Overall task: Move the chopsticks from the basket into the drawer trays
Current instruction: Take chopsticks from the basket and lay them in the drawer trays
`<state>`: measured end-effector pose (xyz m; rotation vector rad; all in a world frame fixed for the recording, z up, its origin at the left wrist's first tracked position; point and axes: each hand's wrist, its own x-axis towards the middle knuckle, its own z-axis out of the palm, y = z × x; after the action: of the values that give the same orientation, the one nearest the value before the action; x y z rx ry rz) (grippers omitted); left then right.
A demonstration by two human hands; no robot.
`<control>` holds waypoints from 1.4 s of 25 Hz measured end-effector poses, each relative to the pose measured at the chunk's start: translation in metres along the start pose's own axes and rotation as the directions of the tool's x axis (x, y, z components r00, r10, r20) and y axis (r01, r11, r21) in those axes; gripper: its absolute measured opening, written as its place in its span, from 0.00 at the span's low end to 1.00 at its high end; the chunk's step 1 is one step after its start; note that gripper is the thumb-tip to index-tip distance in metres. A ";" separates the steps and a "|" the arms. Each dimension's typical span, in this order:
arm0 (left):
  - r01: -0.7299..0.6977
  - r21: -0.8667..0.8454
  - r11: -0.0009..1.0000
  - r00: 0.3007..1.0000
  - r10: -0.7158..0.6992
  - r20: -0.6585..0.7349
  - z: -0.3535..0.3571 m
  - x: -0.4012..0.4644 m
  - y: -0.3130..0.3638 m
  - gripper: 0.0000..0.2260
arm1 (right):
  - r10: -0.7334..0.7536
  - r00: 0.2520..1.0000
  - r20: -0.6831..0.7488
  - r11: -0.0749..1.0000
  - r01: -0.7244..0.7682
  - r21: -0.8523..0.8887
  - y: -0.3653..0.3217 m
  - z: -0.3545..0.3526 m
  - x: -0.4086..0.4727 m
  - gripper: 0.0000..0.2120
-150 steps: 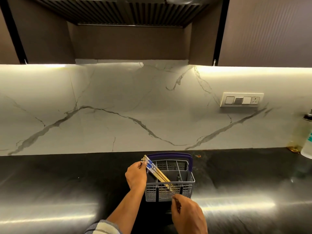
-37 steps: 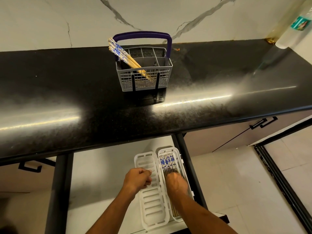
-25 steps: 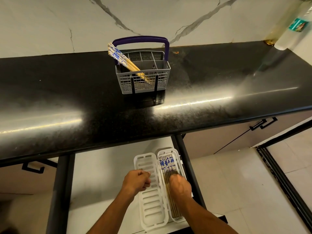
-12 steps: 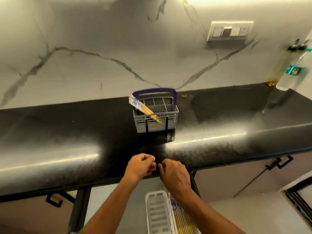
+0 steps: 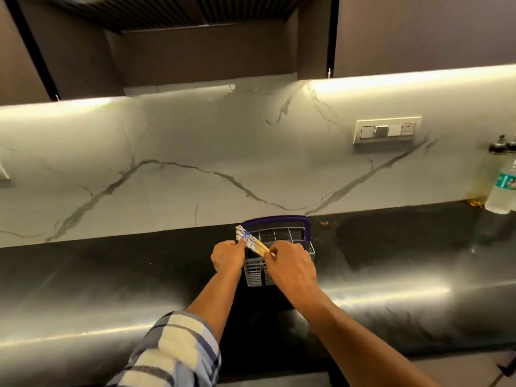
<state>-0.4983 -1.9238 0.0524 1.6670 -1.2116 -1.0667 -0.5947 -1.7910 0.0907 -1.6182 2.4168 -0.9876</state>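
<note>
Near: plaid sleeve (image 5: 170,350) over the glossy black stone bench (image 5: 111,289); left hand (image 5: 227,255) fingers curled, pinching the blue-patterned tops of the wooden chopsticks (image 5: 251,243); right hand (image 5: 290,265) pinching their shafts lower down; chopsticks lean left in the grey plastic slotted basket with purple handle (image 5: 282,236); step: gathering a bundle; next: lift clear, carry to drawer trays, not in view; far: marble wall (image 5: 195,163).

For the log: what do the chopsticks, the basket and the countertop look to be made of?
Chopsticks: likely wood or bamboo, with tan shafts and blue-and-white patterned tops, possibly lacquered.
Basket: moulded plastic by the look, a matt grey grid wall with a purple handle.
Countertop: polished dark stone, perhaps granite, since it mirrors the strip lighting in bright streaks.
</note>
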 end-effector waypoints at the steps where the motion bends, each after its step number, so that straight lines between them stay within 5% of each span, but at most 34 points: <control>1: -0.005 0.067 0.998 1.000 0.006 -0.010 0.005 0.005 0.001 0.10 | -0.008 1.000 -0.001 1.000 0.008 0.002 -0.001 0.001 0.003 0.12; 17: 0.039 -0.078 0.996 0.993 -0.047 -0.105 0.029 0.042 -0.003 0.06 | 0.050 0.966 0.254 0.984 -0.091 0.153 0.023 0.011 0.019 0.10; 21: -0.173 0.053 0.984 0.984 0.175 -0.039 -0.001 0.036 0.016 0.11 | 0.093 0.932 0.350 0.946 -0.192 0.261 0.029 0.006 0.014 0.08; 24: -0.399 0.093 0.912 0.917 0.395 0.055 -0.038 0.021 0.064 0.09 | 0.075 0.900 0.430 0.864 -0.274 0.422 0.024 -0.009 0.016 0.06; 27: -0.568 0.015 0.823 0.808 0.553 0.203 -0.079 -0.009 0.119 0.05 | -0.008 0.958 0.286 0.866 -0.137 0.481 0.008 -0.033 0.024 0.07; 32: -0.702 -0.064 0.710 0.636 0.664 0.394 -0.122 -0.074 0.182 0.06 | -0.237 0.971 0.039 0.817 0.178 0.549 -0.031 -0.075 0.034 0.10; 35: -0.757 -0.039 0.653 0.583 0.700 0.413 -0.135 -0.104 0.203 0.05 | -0.280 0.954 0.109 0.641 0.101 0.761 -0.043 -0.091 0.031 0.07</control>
<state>-0.4502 -1.8520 0.3028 0.8444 -2.0505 -0.7838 -0.6097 -1.7850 0.1944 -1.5329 1.3695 -1.4819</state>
